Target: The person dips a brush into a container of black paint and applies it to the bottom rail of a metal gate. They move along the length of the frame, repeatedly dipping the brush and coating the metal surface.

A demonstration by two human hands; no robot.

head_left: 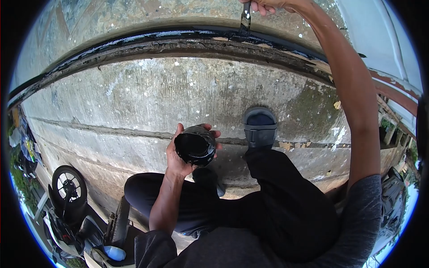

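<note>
My left hand (179, 154) is wrapped round a small round container of black paint (195, 145), held above my lap with its mouth facing up. At the top of the view my right hand (268, 6) grips a paintbrush (245, 20) by its handle, which is partly cut off by the frame. The brush's dark bristles touch a long rail (178, 33) that runs across the view. Glossy black paint covers much of this rail, with paler patches along it.
Paint-spotted concrete (156, 94) lies between the rail and my feet. One sandal (260, 127) stands on it in front of me. Motorcycles with a spoked wheel (69, 187) are parked at the lower left. A light blue-white panel (380, 35) rises at the upper right.
</note>
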